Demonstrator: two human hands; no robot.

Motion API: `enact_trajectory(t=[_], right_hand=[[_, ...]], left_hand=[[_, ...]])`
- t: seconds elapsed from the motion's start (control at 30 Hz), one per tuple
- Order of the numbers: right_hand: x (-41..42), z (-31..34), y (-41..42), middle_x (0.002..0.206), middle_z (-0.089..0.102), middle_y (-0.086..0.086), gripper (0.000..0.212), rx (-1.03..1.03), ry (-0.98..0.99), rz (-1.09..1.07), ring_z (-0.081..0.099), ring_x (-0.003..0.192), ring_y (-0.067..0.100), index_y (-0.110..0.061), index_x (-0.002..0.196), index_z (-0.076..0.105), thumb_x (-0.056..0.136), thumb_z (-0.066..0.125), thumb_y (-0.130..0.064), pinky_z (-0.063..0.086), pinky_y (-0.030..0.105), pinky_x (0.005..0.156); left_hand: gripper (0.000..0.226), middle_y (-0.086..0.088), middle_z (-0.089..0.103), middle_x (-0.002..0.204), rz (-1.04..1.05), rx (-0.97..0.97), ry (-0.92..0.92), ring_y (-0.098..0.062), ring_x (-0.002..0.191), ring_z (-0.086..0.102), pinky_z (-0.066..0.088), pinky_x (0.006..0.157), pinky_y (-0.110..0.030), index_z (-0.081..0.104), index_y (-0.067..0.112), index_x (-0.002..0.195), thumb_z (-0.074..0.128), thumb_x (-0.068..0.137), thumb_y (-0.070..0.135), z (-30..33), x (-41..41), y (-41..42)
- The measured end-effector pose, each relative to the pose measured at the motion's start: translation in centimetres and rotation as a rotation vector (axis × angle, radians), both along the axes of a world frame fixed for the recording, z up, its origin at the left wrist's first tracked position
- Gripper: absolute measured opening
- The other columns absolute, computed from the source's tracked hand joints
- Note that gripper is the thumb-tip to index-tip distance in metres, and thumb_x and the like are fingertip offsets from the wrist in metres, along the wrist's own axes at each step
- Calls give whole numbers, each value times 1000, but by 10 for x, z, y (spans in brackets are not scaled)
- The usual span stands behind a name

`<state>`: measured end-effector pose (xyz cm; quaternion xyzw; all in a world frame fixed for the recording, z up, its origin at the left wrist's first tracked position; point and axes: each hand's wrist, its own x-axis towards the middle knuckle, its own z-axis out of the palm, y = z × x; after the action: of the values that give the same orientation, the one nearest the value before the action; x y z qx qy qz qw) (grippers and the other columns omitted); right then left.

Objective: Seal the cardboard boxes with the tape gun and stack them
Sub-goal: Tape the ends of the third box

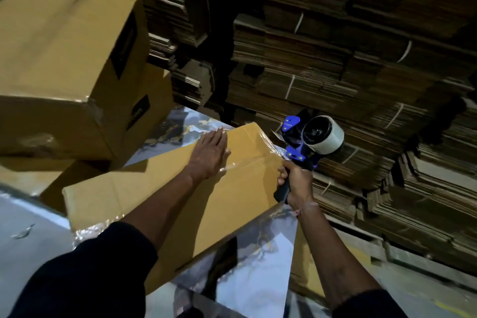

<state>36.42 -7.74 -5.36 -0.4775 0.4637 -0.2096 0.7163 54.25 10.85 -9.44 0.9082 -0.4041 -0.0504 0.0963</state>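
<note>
1. left hand [210,153] lies flat, fingers straight, pressing the top of the cardboard box [165,201] at mid-frame.
2. right hand [296,183] grips the blue tape gun [307,139] just off the box's right edge.
3. taped boxes [67,64] stacked upper left.
4. marbled table [258,273] underneath.

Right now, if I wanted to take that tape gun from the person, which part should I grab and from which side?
Probably not the handle: the right hand already grips it. The free part is the tape roll on the tape gun, sticking out to the right, beyond the box. Come from the right and clasp the roll's rim, away from the blade end facing the box.
</note>
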Motion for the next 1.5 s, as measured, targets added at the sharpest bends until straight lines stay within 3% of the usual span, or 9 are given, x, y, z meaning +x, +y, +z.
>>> enact_trajectory(t=[0.1,0.2,0.33,0.47,0.6,0.83,1.0,1.27,1.5], right_hand=[[-7,-1,25,49,43,4,29,57,-9,76,38,37,18,-3,68,58,96,63,-6,31,26,41],[-12,0,52,48,42,2,32,87,-17,153,38,39,18,-4,67,56,98,62,-8,30,27,42],[-19,1,90,50,44,5,31,67,-21,201,38,38,19,-3,67,57,97,62,-4,31,28,41],[-22,4,120,54,46,8,29,36,-27,214,37,39,19,-4,68,59,97,64,-2,33,30,42],[-24,2,148,56,48,8,27,50,-11,228,40,39,19,-4,71,62,98,65,-4,35,32,44],[-18,5,213,58,47,6,25,83,-19,223,39,43,19,-6,76,55,100,62,-6,34,30,42],[-25,10,251,60,48,8,20,63,-23,195,39,43,18,-7,80,57,100,60,-3,33,28,42],[-49,4,287,60,51,7,9,89,-16,171,39,44,16,-5,91,60,100,60,-3,34,26,40],[-62,-6,303,60,51,8,9,62,-28,169,40,45,15,-5,93,58,100,59,0,34,28,40]], left_hand=[[72,-18,44,155,107,-44,43,-39,136,45,33,108,-49,32,9,157,15,102,51,6,-1,43],[74,-20,54,142,245,-90,58,-40,127,51,37,99,-51,34,11,158,16,100,53,7,-9,93],[88,-19,45,154,300,-154,114,-39,139,42,40,107,-55,27,15,162,10,97,73,5,-18,141],[86,-8,19,170,280,-43,151,-34,149,34,33,112,-58,6,26,166,29,99,75,10,-20,165],[100,-10,24,168,207,90,32,-37,143,42,38,108,-51,-1,27,165,25,89,86,10,-17,182],[83,-20,49,147,124,84,-104,-41,128,51,44,98,-49,15,17,164,21,101,71,1,-9,190],[80,-20,54,142,30,49,-102,-41,123,54,46,92,-46,16,15,164,19,103,67,-1,2,213],[72,-16,52,147,48,27,-77,-37,127,53,44,99,-47,21,17,163,25,106,60,-1,1,266],[59,-18,69,118,193,-197,-145,-37,100,64,46,84,-45,56,13,144,35,101,48,-7,-16,310]])
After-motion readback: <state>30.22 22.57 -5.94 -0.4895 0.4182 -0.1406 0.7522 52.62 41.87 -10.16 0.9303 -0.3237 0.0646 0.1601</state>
